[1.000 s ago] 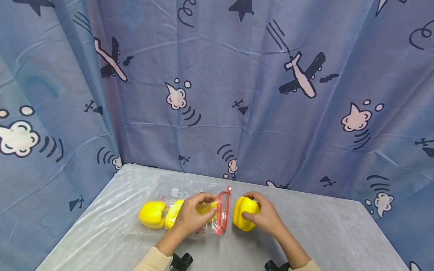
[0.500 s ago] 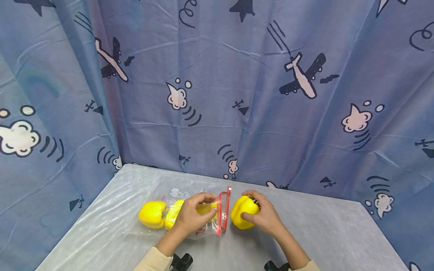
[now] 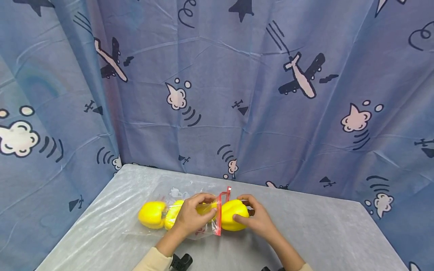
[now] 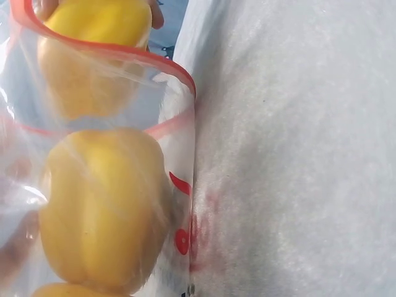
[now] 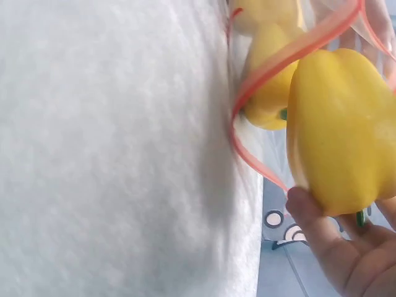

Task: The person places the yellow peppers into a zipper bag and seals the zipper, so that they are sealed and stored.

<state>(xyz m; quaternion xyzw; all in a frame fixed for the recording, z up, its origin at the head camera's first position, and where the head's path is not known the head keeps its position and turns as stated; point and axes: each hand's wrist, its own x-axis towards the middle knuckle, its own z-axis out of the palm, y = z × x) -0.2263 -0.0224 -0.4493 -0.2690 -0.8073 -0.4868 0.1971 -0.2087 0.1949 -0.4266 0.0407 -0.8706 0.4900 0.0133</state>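
A clear zip bag [image 3: 203, 184] with a red zip strip [image 3: 219, 220] lies on the table, its mouth facing right. Inside sit yellow bell peppers in a row: one at the far left [image 3: 152, 214], a second beside it [image 3: 173, 214], and another pepper [image 4: 105, 207] close to the mouth. My left hand [image 3: 193, 214] grips the bag near its mouth, partly covering the peppers. My right hand [image 3: 255, 218] holds one more bell pepper [image 3: 233, 215] by its stem end, thumb in front. In the right wrist view that pepper's green stem [image 5: 360, 218] points to the palm. Its leading end is within the red-rimmed mouth.
A pale grey sheet covers the table [image 3: 315, 233]. Behind and to the left hangs a blue curtain [image 3: 217, 113] printed with planes and clouds. A black wrist device [image 3: 181, 261] shows below the left hand, near the cream sleeve [image 3: 154, 259].
My right hand has moved left with its bell pepper, which has turned on its side and gone from beside the bag into its mouth. The left hand and bag stay in place.
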